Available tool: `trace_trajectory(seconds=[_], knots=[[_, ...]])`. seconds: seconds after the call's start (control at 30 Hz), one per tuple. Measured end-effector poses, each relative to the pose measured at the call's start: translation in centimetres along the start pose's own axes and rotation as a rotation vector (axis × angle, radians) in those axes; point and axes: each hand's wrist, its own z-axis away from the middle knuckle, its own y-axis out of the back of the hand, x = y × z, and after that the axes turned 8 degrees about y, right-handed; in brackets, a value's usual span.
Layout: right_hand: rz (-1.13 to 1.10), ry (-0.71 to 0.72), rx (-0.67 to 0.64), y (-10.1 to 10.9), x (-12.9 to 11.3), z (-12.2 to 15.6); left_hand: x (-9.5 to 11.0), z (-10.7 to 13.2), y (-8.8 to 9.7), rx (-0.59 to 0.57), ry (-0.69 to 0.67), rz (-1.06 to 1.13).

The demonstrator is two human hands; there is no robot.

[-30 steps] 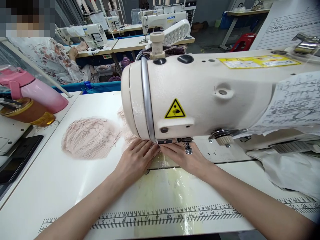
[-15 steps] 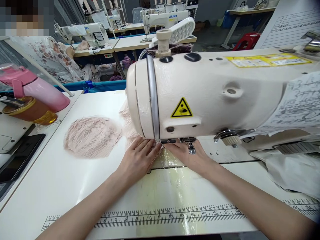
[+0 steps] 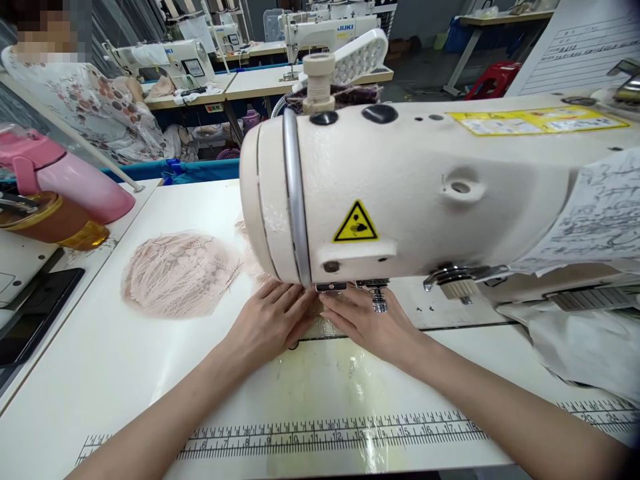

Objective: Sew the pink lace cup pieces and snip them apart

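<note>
A cream sewing machine fills the middle of the head view. My left hand lies flat on the white table, fingers stretched toward the needle area under the machine head. My right hand lies flat beside it, fingertips meeting the left ones at a thin sheer piece of fabric that runs from the needle toward me. The needle itself is hidden by the machine head. A pale pink lace piece lies to the left of my left hand, apart from it.
A pink bottle and an amber jar sit at far left, with a dark phone below them. A printed ruler runs along the table's front. White cloth hangs at right. Another person sits behind, among other machines.
Both hands stay flat at the needle area, barely shifted. The view has swung slightly left, and the fingertips sit a little closer together than before.
</note>
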Motion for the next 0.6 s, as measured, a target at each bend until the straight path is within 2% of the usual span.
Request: trace_trajectory(seconds=[0.3, 0.6], knots=[[0.099, 0.038, -0.022, 0.24, 0.01, -0.28, 0.11, 0.02, -0.32, 0.057, -0.03, -0.005], [0.082, 0.02, -0.08, 0.08, -0.22, -0.26, -0.03, -0.08, -0.24, 0.01, 0.018, -0.031]])
